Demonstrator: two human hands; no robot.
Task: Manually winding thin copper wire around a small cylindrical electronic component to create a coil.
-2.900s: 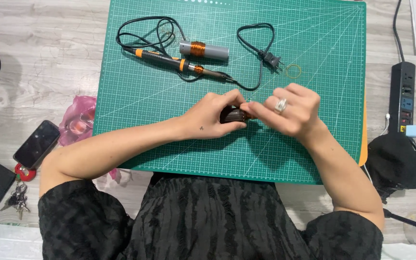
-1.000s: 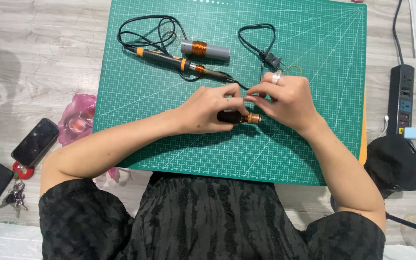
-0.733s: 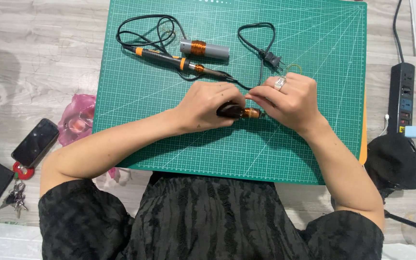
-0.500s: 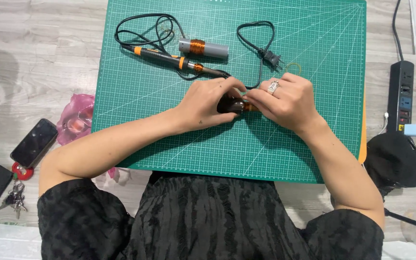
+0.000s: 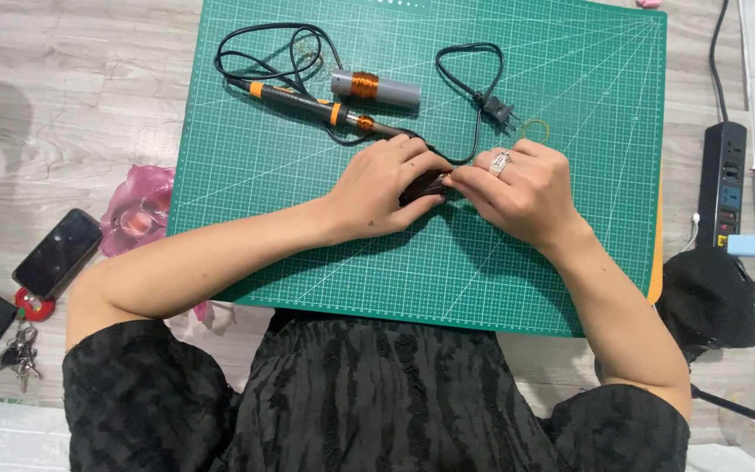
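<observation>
A small dark, rounded object (image 5: 421, 185) is held low over the middle of the green gridded cutting mat (image 5: 570, 262), pinched between the left hand (image 5: 384, 185) and the right hand (image 5: 522, 190). Both grips are closed narrowly on it, so most of it is hidden by fingers. A black-and-orange soldering iron (image 5: 308, 102) is seen just beyond, beside a grey cylinder wound with copper wire (image 5: 375, 87).
</observation>
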